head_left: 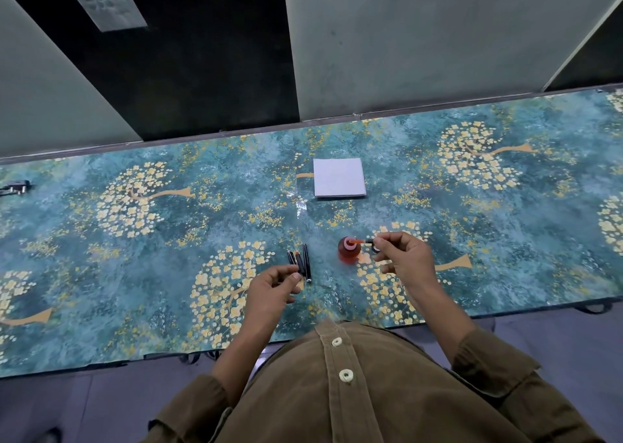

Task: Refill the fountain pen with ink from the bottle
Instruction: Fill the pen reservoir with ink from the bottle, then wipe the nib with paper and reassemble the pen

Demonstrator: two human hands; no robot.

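Over ink bottle (348, 249), R hand (403, 257) holds dropper (360, 241); no legible labels.

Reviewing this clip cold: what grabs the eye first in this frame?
The red ink bottle stands open near the table's front edge, with the right hand holding a thin pen part tipped into its mouth. Left of it, the left hand grips a dark pen piece beside other pen parts. A white paper pad lies behind.

Far left of the ink bottle (348, 250), a dark plug-like object (15, 187) is cut by the edge. The pen parts (300, 260) left of the bottle are too small to tell apart.
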